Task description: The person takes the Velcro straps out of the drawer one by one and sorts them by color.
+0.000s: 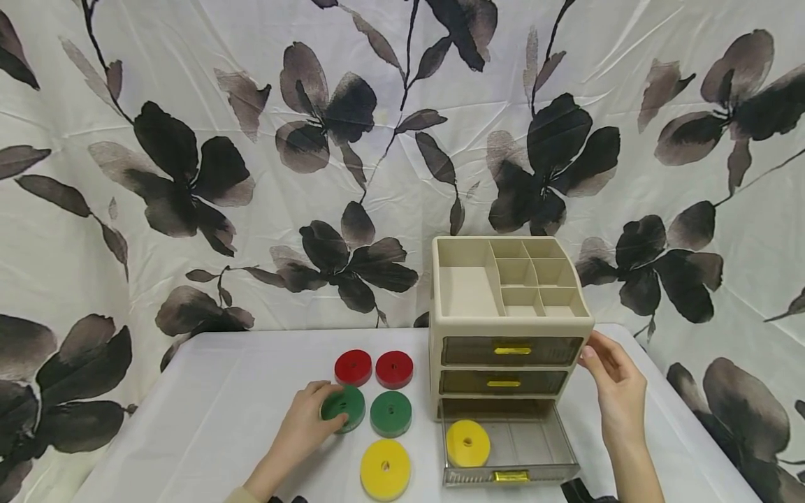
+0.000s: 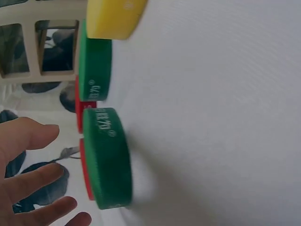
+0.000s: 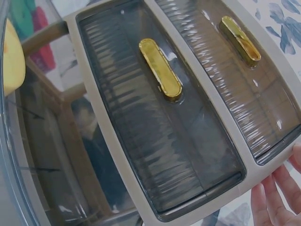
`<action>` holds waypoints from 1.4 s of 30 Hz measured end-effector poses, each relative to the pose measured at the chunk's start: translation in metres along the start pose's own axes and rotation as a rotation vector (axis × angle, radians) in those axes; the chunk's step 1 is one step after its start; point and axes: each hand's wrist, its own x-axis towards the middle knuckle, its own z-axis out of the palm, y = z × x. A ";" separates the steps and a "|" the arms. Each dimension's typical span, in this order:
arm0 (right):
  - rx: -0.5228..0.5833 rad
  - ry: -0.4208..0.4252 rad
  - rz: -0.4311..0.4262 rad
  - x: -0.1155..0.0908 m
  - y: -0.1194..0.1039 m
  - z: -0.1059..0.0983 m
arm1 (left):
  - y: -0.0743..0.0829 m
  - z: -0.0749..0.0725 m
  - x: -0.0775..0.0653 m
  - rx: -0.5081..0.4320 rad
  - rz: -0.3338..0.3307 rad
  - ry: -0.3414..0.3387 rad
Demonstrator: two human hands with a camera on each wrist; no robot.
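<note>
My left hand (image 1: 308,417) is at the left green roll (image 1: 349,408), a flat disc with a small central hole and white lettering on its rim. Thumb and fingers are spread about it in the head view. From the left wrist, the fingers (image 2: 35,181) appear apart from that green roll (image 2: 107,157). A second green roll (image 1: 390,413) lies to its right. My right hand (image 1: 619,384) rests at the right side of a beige drawer organizer (image 1: 512,325), fingertips (image 3: 277,200) at its edge. The lowest clear drawer (image 1: 522,447) is pulled out, with a yellow roll (image 1: 468,443) inside.
Two red rolls (image 1: 353,367) lie behind the green ones, and another yellow roll (image 1: 385,469) lies in front. The upper two drawers with gold handles (image 1: 512,351) are closed. Divided compartments (image 1: 467,279) top the organizer. A floral cloth (image 1: 402,175) hangs behind the white table (image 1: 207,405).
</note>
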 end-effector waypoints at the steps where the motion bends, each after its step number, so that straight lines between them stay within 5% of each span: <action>1: 0.003 0.001 0.000 0.000 0.000 0.000 | 0.002 -0.002 0.000 -0.008 0.001 0.008; 16: 0.056 -0.015 -0.021 -0.002 0.000 0.000 | 0.034 -0.011 -0.006 -0.081 0.019 0.051; 24: 0.053 -0.007 -0.017 -0.002 0.001 0.001 | 0.056 -0.006 -0.013 -0.140 0.102 0.065; 42: 0.063 -0.002 -0.029 -0.001 0.000 0.002 | 0.120 0.017 -0.020 -0.240 0.286 -0.144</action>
